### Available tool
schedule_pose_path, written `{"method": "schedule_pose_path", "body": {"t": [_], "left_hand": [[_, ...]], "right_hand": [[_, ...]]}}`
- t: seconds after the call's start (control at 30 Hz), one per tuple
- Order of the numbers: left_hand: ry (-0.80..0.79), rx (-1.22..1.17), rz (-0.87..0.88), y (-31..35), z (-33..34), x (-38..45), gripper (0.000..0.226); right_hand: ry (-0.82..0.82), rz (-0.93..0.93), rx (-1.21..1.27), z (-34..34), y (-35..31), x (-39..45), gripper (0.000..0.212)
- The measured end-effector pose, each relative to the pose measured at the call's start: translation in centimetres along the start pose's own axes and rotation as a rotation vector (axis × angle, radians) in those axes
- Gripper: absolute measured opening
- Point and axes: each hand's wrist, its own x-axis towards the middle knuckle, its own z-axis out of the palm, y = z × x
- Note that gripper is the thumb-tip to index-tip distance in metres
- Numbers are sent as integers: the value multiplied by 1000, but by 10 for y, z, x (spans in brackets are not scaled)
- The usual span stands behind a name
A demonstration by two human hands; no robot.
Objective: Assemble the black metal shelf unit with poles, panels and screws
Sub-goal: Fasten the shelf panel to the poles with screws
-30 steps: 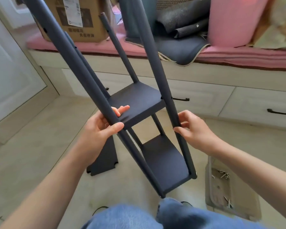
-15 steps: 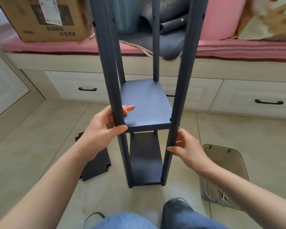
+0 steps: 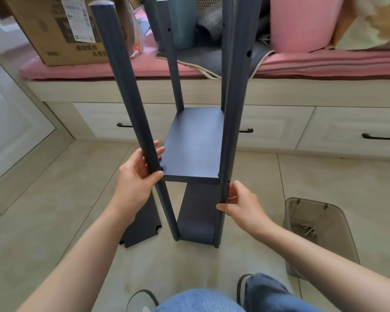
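The black shelf unit stands upright on the floor in front of me, with several poles, a middle panel [image 3: 194, 149] and a bottom panel [image 3: 196, 217] fixed in it. My left hand [image 3: 137, 174] grips the near left pole [image 3: 126, 91] at the middle panel's level. My right hand [image 3: 239, 203] holds the near right pole [image 3: 232, 113] just below that panel, thumb and fingers curled round it. A loose black panel [image 3: 142, 224] lies flat on the floor left of the unit. Screws [image 3: 309, 230] lie in a grey plastic tray [image 3: 338, 224] at my right.
A window bench with a pink cushion [image 3: 144, 68] and drawers [image 3: 279, 129] runs across the back. A cardboard box [image 3: 59, 30], grey cloth [image 3: 214, 57] and a pink pillow [image 3: 302, 21] sit on it. A white cabinet door [image 3: 11, 118] is at the left. My knees [image 3: 212, 300] are at the bottom.
The shelf unit has swung from leaning left to standing upright on the floor. Both hands stayed on the two near poles, and the view has shifted slightly.
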Motion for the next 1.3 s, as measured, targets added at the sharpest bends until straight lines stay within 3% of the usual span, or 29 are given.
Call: {"method": "schedule_pose_path", "body": {"t": [0.27, 0.47, 0.7, 0.87, 1.03, 1.13, 1.3], "left_hand": [[36, 83, -36, -15, 11, -14, 65], [173, 101, -11, -3, 23, -30, 52], [335, 90, -57, 5, 34, -77, 41], [61, 261, 90, 12, 66, -84, 32], [-194, 550, 220, 7, 97, -50, 48], [-217, 600, 300, 1, 111, -33, 48], [-89, 620, 366, -9, 124, -22, 47]], "right_hand": [[-11, -29, -12, -13, 1, -9, 9], [-27, -59, -9, -32, -12, -23, 23], [-117, -98, -142, -66, 3, -49, 19], [-124, 5, -255, -94, 44, -60, 24], [-92, 164, -325, -123, 101, -63, 23], [-66, 260, -358, -138, 137, -61, 22], [-93, 403, -445, -147, 191, -47, 26]]}}
